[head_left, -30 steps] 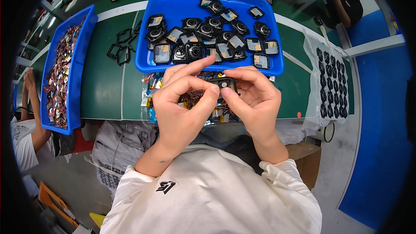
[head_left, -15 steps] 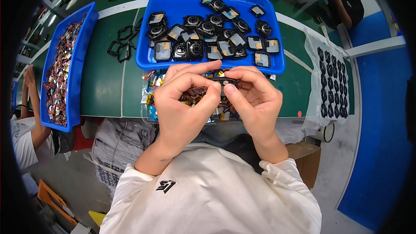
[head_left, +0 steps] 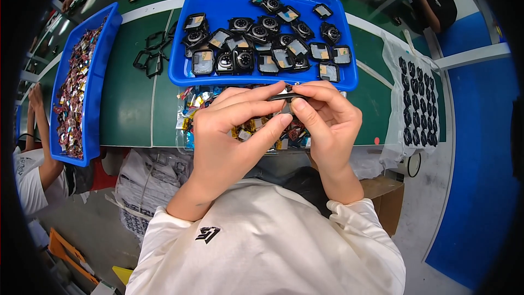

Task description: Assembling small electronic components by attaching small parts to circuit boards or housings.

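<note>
Hands, left [head_left: 232, 134] and right [head_left: 327, 125], pinch small black part [head_left: 286, 97] (grip closed).

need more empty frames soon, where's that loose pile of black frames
In the head view the black frames lie on the green table, upper left, between the long blue bin and the blue tray.

Both hands are up close together in front of the body. The left hand [head_left: 232, 131] and the right hand [head_left: 327, 123] touch at the fingertips, fingers bent and pinched shut.
</note>
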A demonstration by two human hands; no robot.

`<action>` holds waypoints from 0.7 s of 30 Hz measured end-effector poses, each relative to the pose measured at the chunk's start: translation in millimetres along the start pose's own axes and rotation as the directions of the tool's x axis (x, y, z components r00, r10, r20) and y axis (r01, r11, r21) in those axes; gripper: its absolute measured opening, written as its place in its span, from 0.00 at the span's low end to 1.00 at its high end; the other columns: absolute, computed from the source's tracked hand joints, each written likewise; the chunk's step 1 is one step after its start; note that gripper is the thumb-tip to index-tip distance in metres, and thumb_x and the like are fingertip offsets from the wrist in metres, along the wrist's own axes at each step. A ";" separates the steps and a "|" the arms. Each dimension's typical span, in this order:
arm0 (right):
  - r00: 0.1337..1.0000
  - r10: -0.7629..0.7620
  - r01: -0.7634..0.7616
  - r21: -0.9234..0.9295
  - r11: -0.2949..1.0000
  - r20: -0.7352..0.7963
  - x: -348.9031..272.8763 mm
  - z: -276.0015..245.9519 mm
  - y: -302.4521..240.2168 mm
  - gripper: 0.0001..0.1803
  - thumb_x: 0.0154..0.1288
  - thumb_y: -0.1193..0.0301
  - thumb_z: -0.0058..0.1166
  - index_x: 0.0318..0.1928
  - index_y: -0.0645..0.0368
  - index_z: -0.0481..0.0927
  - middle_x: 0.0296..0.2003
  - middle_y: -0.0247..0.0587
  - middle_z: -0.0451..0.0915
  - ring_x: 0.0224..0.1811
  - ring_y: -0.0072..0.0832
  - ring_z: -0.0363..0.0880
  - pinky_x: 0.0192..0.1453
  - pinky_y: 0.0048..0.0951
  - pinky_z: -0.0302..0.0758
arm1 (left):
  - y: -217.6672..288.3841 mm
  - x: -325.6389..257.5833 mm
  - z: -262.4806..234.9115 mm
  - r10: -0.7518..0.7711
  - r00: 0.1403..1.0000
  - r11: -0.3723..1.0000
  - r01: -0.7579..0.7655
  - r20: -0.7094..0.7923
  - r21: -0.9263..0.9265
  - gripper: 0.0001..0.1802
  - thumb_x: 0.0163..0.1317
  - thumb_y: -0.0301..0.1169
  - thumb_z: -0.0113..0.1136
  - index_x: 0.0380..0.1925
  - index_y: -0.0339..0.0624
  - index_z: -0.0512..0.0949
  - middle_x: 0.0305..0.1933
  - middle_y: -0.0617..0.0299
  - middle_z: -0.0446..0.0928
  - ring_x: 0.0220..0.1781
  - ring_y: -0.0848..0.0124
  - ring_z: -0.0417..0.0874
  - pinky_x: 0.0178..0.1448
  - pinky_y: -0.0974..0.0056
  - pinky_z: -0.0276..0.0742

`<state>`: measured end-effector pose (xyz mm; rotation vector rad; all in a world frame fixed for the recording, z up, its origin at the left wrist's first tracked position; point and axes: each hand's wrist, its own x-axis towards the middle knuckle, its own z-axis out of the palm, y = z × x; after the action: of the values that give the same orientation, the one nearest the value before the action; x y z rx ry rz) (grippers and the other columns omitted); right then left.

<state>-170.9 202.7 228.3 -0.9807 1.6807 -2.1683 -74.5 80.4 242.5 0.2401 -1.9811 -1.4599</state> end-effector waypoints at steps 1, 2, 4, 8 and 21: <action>1.000 0.000 0.000 -0.001 1.000 -0.002 0.3 0.1 0.7 0.09 0.57 0.83 0.57 0.39 0.70 0.79 0.40 0.44 0.76 0.39 0.23 0.79 0.43 0.21 0.78 | 1.3 -0.1 -0.7 0.041 0.999 0.998 -0.041 -0.008 0.046 0.08 0.44 0.23 0.68 0.28 0.36 0.83 0.38 0.54 0.82 0.38 0.67 0.81 0.44 0.66 0.74; 0.999 0.037 -0.037 0.084 0.996 0.002 0.5 1.1 1.4 0.09 0.57 0.82 0.57 0.40 0.70 0.78 0.40 0.44 0.77 0.39 0.23 0.79 0.43 0.21 0.78 | 2.5 -1.0 -1.4 0.082 0.996 0.992 -0.081 -0.015 0.095 0.09 0.44 0.23 0.69 0.29 0.36 0.83 0.38 0.53 0.82 0.39 0.66 0.81 0.43 0.66 0.75; 0.997 0.074 -0.074 0.169 0.983 0.009 1.6 3.3 0.2 0.10 0.58 0.82 0.57 0.41 0.70 0.78 0.40 0.44 0.78 0.39 0.23 0.79 0.44 0.21 0.77 | 3.5 -4.1 -1.6 0.123 0.990 0.984 -0.113 -0.072 0.138 0.09 0.43 0.23 0.70 0.28 0.36 0.83 0.39 0.53 0.82 0.38 0.67 0.81 0.41 0.67 0.75; 0.965 0.249 -0.261 0.249 0.933 0.077 2.9 2.5 -4.9 0.11 0.59 0.80 0.57 0.44 0.69 0.76 0.37 0.44 0.80 0.38 0.21 0.79 0.42 0.18 0.76 | 2.4 -5.0 -3.6 0.231 0.963 0.952 -0.194 -0.136 0.238 0.11 0.40 0.22 0.72 0.27 0.37 0.83 0.34 0.57 0.81 0.34 0.68 0.80 0.35 0.71 0.73; 0.976 0.215 -0.216 0.191 0.958 0.025 -0.6 -1.3 -4.2 0.10 0.57 0.82 0.58 0.40 0.69 0.76 0.34 0.44 0.81 0.36 0.21 0.80 0.39 0.17 0.77 | 9.9 -7.8 -8.7 0.233 0.972 0.934 -0.212 -0.041 0.287 0.10 0.40 0.21 0.70 0.27 0.39 0.83 0.25 0.62 0.77 0.26 0.70 0.73 0.30 0.69 0.66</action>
<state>-170.4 205.4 231.8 -0.7135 1.4659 -2.1327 -61.1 81.2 249.8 0.1809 -2.0761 -1.0123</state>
